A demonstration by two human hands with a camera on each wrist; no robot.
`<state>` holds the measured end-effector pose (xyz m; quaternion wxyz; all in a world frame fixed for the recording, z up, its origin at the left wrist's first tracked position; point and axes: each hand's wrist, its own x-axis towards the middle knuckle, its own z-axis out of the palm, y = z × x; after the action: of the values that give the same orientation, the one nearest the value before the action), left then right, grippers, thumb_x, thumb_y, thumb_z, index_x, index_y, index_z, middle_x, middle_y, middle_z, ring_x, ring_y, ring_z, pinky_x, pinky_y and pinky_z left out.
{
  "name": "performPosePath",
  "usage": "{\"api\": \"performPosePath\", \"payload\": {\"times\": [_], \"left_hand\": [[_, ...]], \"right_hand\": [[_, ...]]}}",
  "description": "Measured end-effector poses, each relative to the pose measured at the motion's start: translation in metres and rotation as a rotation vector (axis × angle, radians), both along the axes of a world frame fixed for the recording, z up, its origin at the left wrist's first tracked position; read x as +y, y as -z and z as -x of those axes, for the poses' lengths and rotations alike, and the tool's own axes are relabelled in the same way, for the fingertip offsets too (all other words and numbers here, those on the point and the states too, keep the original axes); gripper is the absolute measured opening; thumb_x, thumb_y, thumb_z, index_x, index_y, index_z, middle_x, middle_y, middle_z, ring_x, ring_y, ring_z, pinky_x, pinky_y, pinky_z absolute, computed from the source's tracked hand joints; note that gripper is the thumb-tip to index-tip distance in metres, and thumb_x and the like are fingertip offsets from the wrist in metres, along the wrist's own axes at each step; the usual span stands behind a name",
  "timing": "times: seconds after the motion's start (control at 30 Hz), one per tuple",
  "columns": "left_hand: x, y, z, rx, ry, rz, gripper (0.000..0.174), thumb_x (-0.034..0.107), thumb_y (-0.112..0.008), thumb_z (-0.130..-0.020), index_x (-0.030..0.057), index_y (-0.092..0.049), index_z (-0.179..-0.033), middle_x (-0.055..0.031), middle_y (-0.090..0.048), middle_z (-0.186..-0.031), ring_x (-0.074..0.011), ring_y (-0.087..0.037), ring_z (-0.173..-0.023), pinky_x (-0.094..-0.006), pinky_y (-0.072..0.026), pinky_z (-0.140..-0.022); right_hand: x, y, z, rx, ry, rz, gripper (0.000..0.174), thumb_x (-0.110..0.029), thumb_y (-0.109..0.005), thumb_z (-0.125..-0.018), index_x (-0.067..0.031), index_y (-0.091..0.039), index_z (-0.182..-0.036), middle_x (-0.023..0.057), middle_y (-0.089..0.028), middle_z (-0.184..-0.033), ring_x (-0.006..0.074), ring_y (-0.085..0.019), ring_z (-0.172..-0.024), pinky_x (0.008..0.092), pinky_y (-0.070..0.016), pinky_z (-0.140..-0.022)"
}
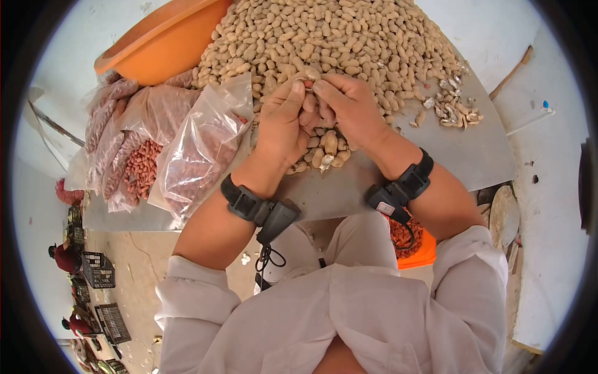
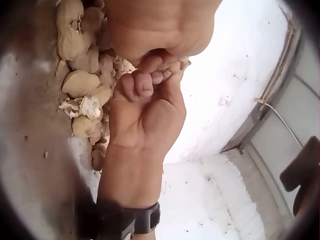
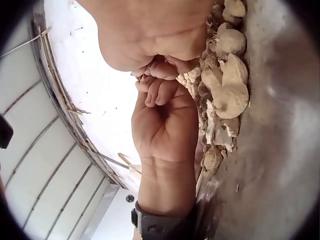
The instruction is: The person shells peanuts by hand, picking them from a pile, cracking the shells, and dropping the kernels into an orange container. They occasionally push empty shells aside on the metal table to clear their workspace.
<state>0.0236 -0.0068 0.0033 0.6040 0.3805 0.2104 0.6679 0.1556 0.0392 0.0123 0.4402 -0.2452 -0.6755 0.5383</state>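
Note:
Both hands meet over the near edge of a peanut heap. My left hand [image 1: 280,128] and right hand [image 1: 355,112] pinch a peanut [image 1: 311,73] between thumbs and forefingers, with a reddish kernel showing at the thumb tips. In both wrist views the palms and curled lower fingers hide the peanut. Below the hands lie loose unshelled peanuts [image 1: 330,143] and a piece of broken shell [image 1: 326,163]. The large pile of unshelled peanuts [image 1: 336,37] spreads behind them on the metal table [image 1: 448,153].
Clear plastic bags [image 1: 199,137] of reddish kernels lie at the left, before an orange basin [image 1: 156,43]. Empty shells [image 1: 458,109] are heaped at the right. An orange container [image 1: 427,252] of kernels stands below the table. Black crates [image 1: 98,270] and people are far left.

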Motion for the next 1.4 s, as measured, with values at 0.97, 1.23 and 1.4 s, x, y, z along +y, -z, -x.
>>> {"api": "performPosePath", "payload": {"times": [0.97, 1.23, 1.4], "left_hand": [[0.0, 0.0, 0.013, 0.11, -0.065, 0.058, 0.009, 0.008, -0.061, -0.084, -0.0008, -0.062, -0.083, 0.001, -0.051, -0.062, -0.0041, -0.037, -0.049, -0.0187, -0.0261, -0.043], [-0.007, -0.007, 0.008, 0.192, -0.124, 0.103, 0.011, 0.008, -0.061, -0.083, -0.0001, -0.059, -0.077, 0.0012, -0.048, -0.06, -0.0045, -0.034, -0.046, -0.0204, -0.0238, -0.041], [-0.008, -0.007, 0.012, 0.15, -0.034, 0.069, 0.012, 0.009, -0.057, -0.086, 0.0008, -0.058, -0.077, 0.0028, -0.045, -0.057, -0.0036, -0.03, -0.044, -0.0205, -0.0204, -0.041]], "right_hand": [[-0.004, -0.012, -0.005, -0.178, -0.005, -0.201, 0.026, -0.017, -0.05, -0.091, -0.0012, -0.06, -0.109, 0.0041, -0.057, -0.069, 0.0094, -0.051, -0.059, 0.0237, -0.0433, -0.057], [-0.015, -0.006, 0.002, -0.193, 0.24, -0.603, 0.03, -0.013, -0.046, -0.092, 0.0003, -0.054, -0.117, 0.0174, -0.062, -0.09, 0.0296, -0.059, -0.08, 0.0332, -0.0463, -0.073], [-0.019, -0.008, 0.002, -0.195, 0.208, -0.548, 0.03, -0.012, -0.045, -0.092, 0.0003, -0.053, -0.118, 0.0179, -0.061, -0.089, 0.0303, -0.058, -0.082, 0.0342, -0.0455, -0.075]]}}
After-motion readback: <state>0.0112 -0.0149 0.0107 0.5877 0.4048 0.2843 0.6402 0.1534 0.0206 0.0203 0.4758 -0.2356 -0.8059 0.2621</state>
